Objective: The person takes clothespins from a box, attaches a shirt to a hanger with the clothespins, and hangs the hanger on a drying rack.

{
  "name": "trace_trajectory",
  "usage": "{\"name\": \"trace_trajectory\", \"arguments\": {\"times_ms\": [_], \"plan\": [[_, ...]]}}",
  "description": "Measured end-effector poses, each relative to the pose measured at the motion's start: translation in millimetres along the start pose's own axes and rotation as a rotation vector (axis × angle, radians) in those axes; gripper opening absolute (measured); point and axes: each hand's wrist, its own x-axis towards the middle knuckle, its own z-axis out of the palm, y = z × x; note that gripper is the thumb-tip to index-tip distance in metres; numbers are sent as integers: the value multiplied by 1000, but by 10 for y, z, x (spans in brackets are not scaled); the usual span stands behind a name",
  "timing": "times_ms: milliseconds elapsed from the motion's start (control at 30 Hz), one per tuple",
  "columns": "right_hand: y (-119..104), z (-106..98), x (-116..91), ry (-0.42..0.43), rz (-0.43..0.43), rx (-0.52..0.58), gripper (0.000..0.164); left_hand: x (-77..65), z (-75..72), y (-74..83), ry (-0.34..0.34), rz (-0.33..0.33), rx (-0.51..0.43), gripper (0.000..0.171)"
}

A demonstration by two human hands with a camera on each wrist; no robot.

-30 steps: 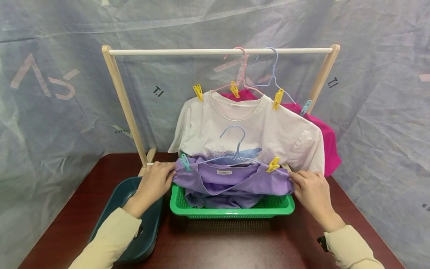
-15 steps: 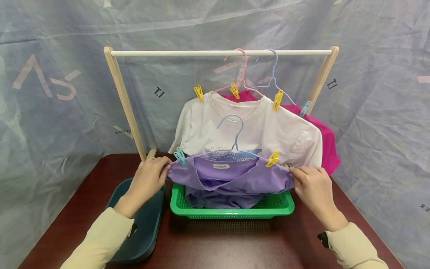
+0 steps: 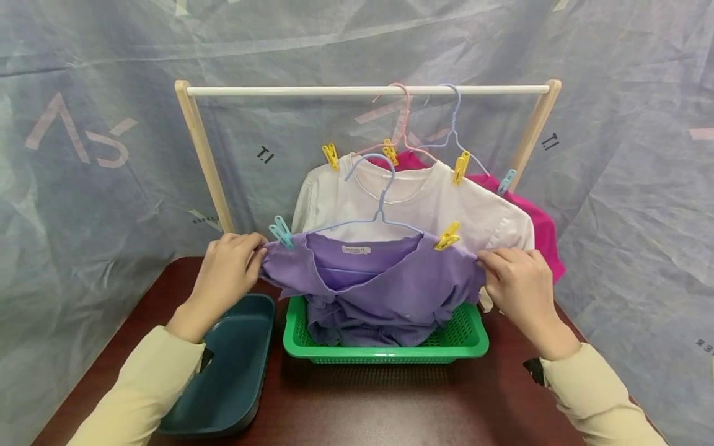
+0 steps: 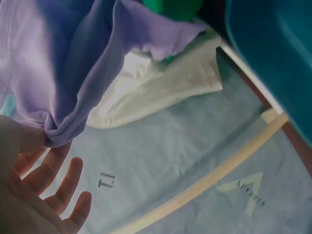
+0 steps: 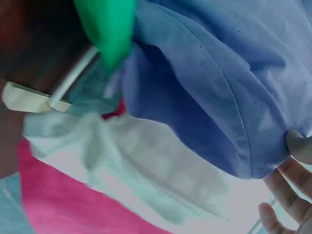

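A purple V-neck shirt (image 3: 385,279) is stretched between both hands over a green basket (image 3: 385,352), its lower part bunched inside. My left hand (image 3: 225,266) pinches one sleeve between thumb and fingers, the other fingers spread loosely in the left wrist view. At the opposite sleeve, my right hand (image 3: 519,285) pinches the fabric the same way. A blue hanger (image 3: 381,198) sits in the neckline with its hook upward. One blue clothespin (image 3: 281,232) grips the left shoulder and a yellow clothespin (image 3: 448,236) the right.
Behind stands a wooden rack with a white rod (image 3: 312,91). From it hang a white T-shirt (image 3: 485,210) on a pink hanger (image 3: 405,118) and a magenta shirt (image 3: 549,241) on another blue hanger (image 3: 453,118). A dark teal tray (image 3: 229,365) lies at the left on the table (image 3: 357,402).
Both hands have lifted the purple shirt's shoulders upward, raising the hanger and clothespins with it. The left hand has also moved outward to the left. More of the shirt is out of the basket.
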Motion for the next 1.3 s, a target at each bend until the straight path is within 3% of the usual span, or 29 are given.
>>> {"name": "trace_trajectory", "arguments": {"times_ms": [233,467,667,900,1300], "plan": [[-15,-48,312,-4,-15,-17,10,186,-187,-66,38,-25,34,8],[-75,-89,642,59,-8,31,6,360,-311,-158,40,-69,34,11],[-105,-99,892,34,-3,10,3,524,-412,-264,43,-108,35,14],[-134,-92,1151,4,-8,-1,12,723,-516,-367,33,-192,-4,20],[-194,-5,1537,-109,46,-9,14,957,-548,-539,-4,-315,-14,29]]}}
